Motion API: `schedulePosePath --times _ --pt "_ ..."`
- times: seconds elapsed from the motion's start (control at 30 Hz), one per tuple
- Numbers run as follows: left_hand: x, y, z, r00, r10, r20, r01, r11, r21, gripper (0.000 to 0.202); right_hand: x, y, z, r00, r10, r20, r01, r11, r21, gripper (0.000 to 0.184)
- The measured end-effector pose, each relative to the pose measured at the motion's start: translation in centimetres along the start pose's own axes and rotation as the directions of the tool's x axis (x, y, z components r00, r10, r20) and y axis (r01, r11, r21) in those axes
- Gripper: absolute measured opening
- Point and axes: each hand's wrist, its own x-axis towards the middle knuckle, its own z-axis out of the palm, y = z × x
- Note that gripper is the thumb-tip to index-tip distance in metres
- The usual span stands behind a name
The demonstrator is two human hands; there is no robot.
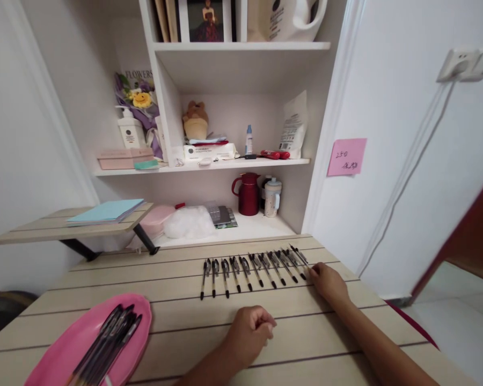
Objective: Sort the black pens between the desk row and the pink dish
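A row of several black pens point(249, 271) lies side by side across the middle of the pale wooden table point(177, 327). My right hand point(328, 283) rests at the row's right end, its fingertips touching the last pen; the fingers are curled together. My left hand point(249, 332) lies on the table in front of the row as a loose fist, with nothing visible in it. A pink oval tray point(68, 354) at the near left holds several more black pens point(108, 340).
White shelves behind the table hold a red jug point(248, 194), a white cup point(272, 197), bottles, boxes and a plush toy. A small raised shelf with a blue folder point(107, 210) stands at the left. A pink sticky note point(346, 156) is on the right wall.
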Motion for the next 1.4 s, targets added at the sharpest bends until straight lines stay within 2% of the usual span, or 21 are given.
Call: schedulePosePath --times 0.1,0.17,0.23,0.27,0.33,0.43,0.5,0.57,0.6,0.63,0.7,0.77,0.83,1.0,1.17,1.23,1.3,1.4 --pt "-0.1 -0.9 0.6 0.998 -0.057 -0.03 0.052 0.985 -0.162 0.015 -1.5 -1.5 -0.3 0.999 -0.021 -0.038 0.032 0.953 0.3 0.029" --pt "-0.1 -1.1 0.4 0.998 -0.035 -0.049 0.02 0.958 -0.285 0.023 -3.8 -3.3 -0.1 0.997 -0.073 -0.004 0.065 0.849 0.525 0.029" --pt "0.2 -1.1 0.0 0.996 -0.005 -0.09 -0.033 0.908 -0.418 0.04 -7.0 -5.5 0.3 0.983 -0.156 0.099 0.05 0.742 0.669 0.027" --pt "0.3 -1.1 -0.2 0.994 0.003 -0.108 -0.054 0.88 -0.473 0.047 -8.8 -6.6 0.5 0.959 -0.228 0.169 0.043 0.705 0.708 0.025" --pt "0.7 -1.1 -0.5 0.993 -0.002 -0.119 -0.064 0.833 -0.549 0.052 -11.9 -8.6 0.8 0.907 -0.355 0.227 0.056 0.636 0.77 0.023" --pt "0.8 -1.1 -0.8 0.993 -0.009 -0.118 -0.064 0.798 -0.599 0.041 -13.7 -10.1 0.8 0.825 -0.506 0.253 0.125 0.598 0.791 0.021" --pt "0.6 -0.9 -0.9 0.99 -0.027 -0.142 -0.064 0.798 -0.599 0.037 -12.0 -9.7 0.3 0.818 -0.518 0.25 0.191 0.655 0.731 0.021" --pt "0.4 -0.6 -1.0 0.984 -0.06 -0.166 -0.051 0.802 -0.595 0.037 -8.5 -8.1 -0.3 0.885 -0.422 0.196 0.246 0.782 0.573 0.02" --pt "0.3 -0.5 -1.0 0.983 -0.073 -0.169 -0.043 0.802 -0.596 0.038 -6.3 -7.0 -0.6 0.938 -0.322 0.124 0.233 0.856 0.462 0.019" --pt "0.3 -0.4 -1.0 0.983 -0.077 -0.164 -0.038 0.8 -0.599 0.039 -4.2 -5.7 -0.8 0.976 -0.21 0.056 0.177 0.918 0.355 0.018" --pt "0.3 -0.3 -1.0 0.987 -0.073 -0.14 -0.027 0.793 -0.609 0.04 -0.6 -3.4 -1.0 0.999 -0.009 -0.045 0.018 0.981 0.191 0.024" --pt "0.5 -0.4 -1.0 0.991 -0.075 -0.112 -0.008 0.796 -0.605 0.04 1.8 -1.7 -0.6 0.995 0.082 -0.061 -0.076 0.992 0.1 0.037" --pt "0.7 -0.7 -0.9 0.993 -0.087 -0.081 0.022 0.805 -0.593 0.041 3.0 -0.9 0.1 0.993 0.106 -0.049 -0.103 0.993 0.06 0.044" --pt "1.1 -1.3 -0.8 0.996 -0.073 -0.045 0.038 0.843 -0.537 0.039 3.5 -1.1 1.8 0.995 0.089 -0.044 -0.091 0.995 -0.042 0.047" --pt "1.0 -1.2 -1.0 0.999 -0.034 -0.002 0.029 0.885 -0.465 0.038 2.7 -0.4 1.6 0.996 0.08 -0.035 -0.081 0.997 -0.016 0.042" --pt "0.7 -0.9 -1.0 1.0 -0.015 0.008 0.017 0.897 -0.441 0.037 2.0 0.2 1.1 0.995 0.09 -0.04 -0.087 0.995 0.057 0.04" --pt "0.5 -0.7 -0.9 1.0 0.009 0.013 -0.002 0.904 -0.428 0.036 1.1 0.5 0.5 0.993 0.111 -0.028 -0.103 0.973 0.205 0.035" --pt "0.1 -0.3 -0.8 0.999 0.041 0.035 -0.021 0.899 -0.437 0.036 -0.7 -0.9 -0.4 0.992 0.107 0.059 -0.122 0.897 0.425 0.023"
